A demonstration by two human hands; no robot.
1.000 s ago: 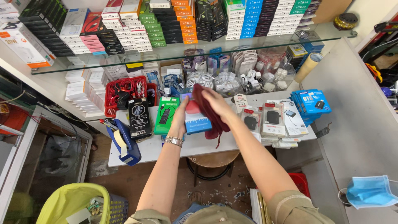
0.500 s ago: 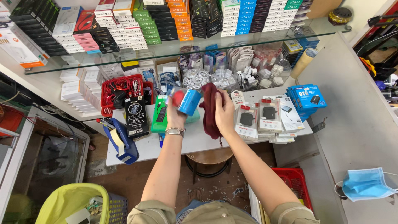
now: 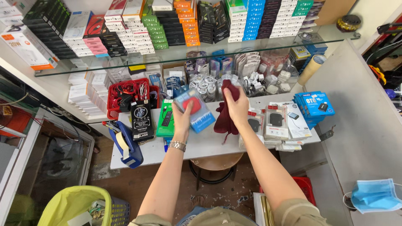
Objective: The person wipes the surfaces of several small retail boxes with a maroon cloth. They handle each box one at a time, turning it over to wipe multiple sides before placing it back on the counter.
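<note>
My left hand [image 3: 182,119] holds a flat light-blue package with a red oval item showing on its face [image 3: 196,109], lifted a little above the white table [image 3: 188,146]. A metal watch sits on that wrist. My right hand [image 3: 238,109] grips a dark red cloth [image 3: 225,115] that hangs down from the fingers beside the package. A green flat box [image 3: 166,119] lies on the table just left of my left hand.
A blue tape dispenser [image 3: 125,144] sits at the table's left edge. A red basket of cables [image 3: 127,94], blue boxes [image 3: 313,106] and blister packs [image 3: 274,121] crowd the table. A glass shelf [image 3: 188,52] carries stacked boxes. Below stand a stool [image 3: 215,165] and a yellow-lined bin [image 3: 73,205].
The left hand turned the blue package from edge-on to face up. The right hand with the red cloth moved off the package and now holds it to the right.
</note>
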